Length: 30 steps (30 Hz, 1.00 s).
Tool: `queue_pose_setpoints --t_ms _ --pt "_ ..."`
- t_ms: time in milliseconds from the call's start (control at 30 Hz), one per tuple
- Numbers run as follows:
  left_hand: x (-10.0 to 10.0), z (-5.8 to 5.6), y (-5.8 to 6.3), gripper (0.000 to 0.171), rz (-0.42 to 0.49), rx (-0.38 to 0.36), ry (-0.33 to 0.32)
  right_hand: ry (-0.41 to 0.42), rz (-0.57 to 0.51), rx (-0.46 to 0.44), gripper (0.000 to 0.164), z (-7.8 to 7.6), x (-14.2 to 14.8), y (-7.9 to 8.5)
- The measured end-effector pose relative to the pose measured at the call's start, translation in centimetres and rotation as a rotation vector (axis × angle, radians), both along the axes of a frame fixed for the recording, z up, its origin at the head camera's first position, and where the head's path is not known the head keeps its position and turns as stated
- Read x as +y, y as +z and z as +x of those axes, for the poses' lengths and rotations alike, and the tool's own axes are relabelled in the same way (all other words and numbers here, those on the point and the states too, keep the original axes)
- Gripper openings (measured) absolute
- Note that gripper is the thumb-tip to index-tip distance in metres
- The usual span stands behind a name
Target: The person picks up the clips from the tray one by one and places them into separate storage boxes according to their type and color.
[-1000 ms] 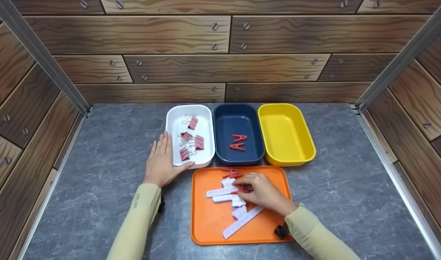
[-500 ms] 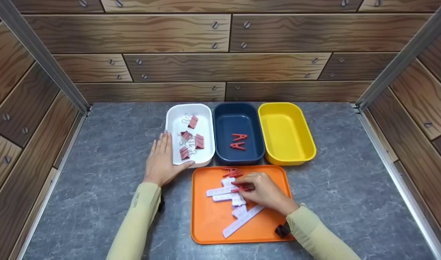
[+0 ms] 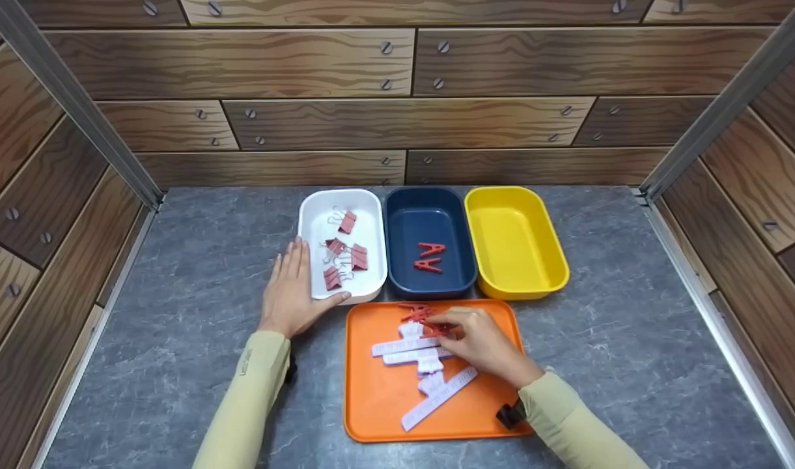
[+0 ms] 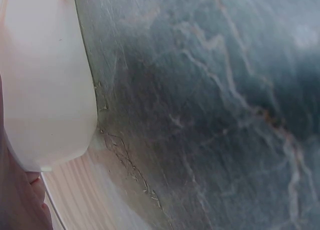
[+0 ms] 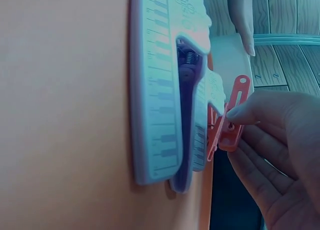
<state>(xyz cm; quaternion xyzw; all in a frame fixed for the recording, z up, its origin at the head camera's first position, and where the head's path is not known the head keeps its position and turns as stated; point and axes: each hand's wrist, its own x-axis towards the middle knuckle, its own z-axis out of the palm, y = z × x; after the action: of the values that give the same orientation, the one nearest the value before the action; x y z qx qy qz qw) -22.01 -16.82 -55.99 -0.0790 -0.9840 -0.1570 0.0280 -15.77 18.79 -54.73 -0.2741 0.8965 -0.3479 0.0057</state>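
My right hand (image 3: 485,345) pinches a red clothespin (image 5: 235,115) between thumb and fingers, over the far part of the orange tray (image 3: 371,407). Close beyond it, more red clothespins (image 3: 413,311) lie bunched at that tray's far edge. Lilac spring clips printed with piano keys (image 3: 439,398) lie in an overlapping heap below the hand. My left hand (image 3: 288,296) rests with straight fingers along the left side of the white bin (image 3: 318,212), its thumb at the near corner. Several dull-red binder clips (image 3: 359,257) lie inside that bin.
A navy bin (image 3: 426,225) with two red clothespins (image 3: 428,265) in it stands right of the white one. Beside it is a yellow bin (image 3: 511,241). All three touch or nearly touch, just beyond the orange tray. Wood-patterned panels (image 3: 319,62) enclose the grey tabletop (image 3: 208,260).
My right hand has shifted slightly away from me and to the right with the clothespin, uncovering more of the lilac clips. My left hand keeps its place on the white bin.
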Motion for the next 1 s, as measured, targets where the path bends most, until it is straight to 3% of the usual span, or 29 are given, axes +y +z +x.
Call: queue_pose_setpoints --t_ms 267,767,1000 --pt "0.1 0.0 0.1 0.131 -0.004 -0.005 0.003 -0.041 0.004 -0.034 0.037 -0.1 0.2 0.6" --pt "-0.1 0.2 0.0 0.131 0.009 0.011 -0.003 -0.088 -0.045 0.092 0.039 -0.6 1.0 1.7" --pt "0.0 0.1 -0.1 0.13 0.016 0.027 -0.01 -0.106 -0.056 0.083 0.042 -1.0 1.2 2.3"
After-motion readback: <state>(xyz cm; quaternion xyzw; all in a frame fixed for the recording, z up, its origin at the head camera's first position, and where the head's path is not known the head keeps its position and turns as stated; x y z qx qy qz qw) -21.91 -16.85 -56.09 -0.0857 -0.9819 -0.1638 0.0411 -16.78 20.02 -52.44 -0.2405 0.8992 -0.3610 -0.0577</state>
